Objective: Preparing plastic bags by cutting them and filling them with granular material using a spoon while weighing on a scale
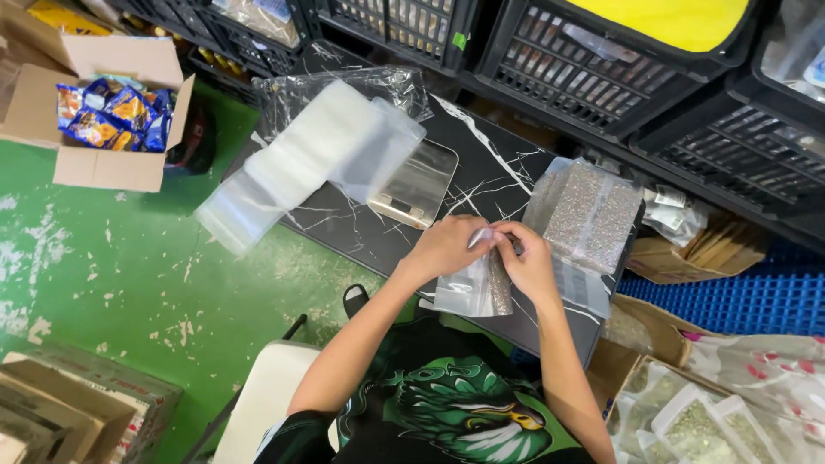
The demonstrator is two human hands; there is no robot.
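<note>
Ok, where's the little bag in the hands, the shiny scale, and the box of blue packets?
small bag (468, 292), head view, clear lower half
scale (418, 182), head view, metal platform
cardboard box (107, 167), head view, front wall

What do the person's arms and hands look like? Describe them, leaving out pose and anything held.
Both forearms are bare, with no long sleeves, gloves, watch or rings visible on the left hand or the right hand. Short black sleeves end near the upper arms. They belong to a black shirt with a large green bird-head graphic with a yellow beak on the chest.
</note>
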